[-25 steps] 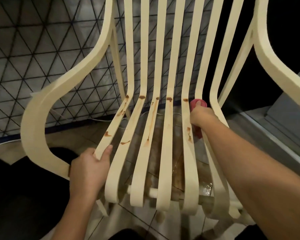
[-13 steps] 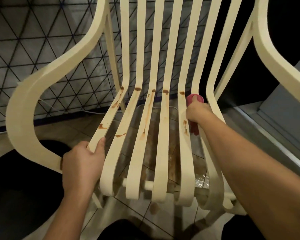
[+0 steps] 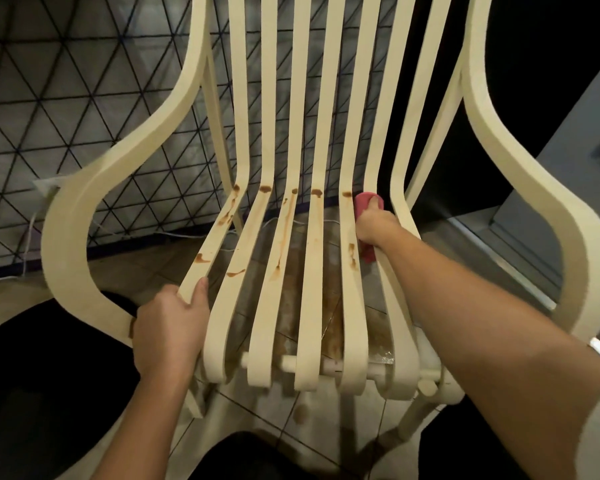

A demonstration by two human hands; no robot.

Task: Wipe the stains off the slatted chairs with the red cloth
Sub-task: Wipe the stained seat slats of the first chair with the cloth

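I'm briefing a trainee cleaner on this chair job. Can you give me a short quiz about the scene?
1. True or false: the left hand holds the red cloth.
2. The left hand's grip is on: A) the leftmost seat slat; B) the armrest; C) the front crossbar.
3. Fill in: the stains on the chair are ___ in colour.
Key: 1 false, the right hand holds it; 2 A; 3 brown.
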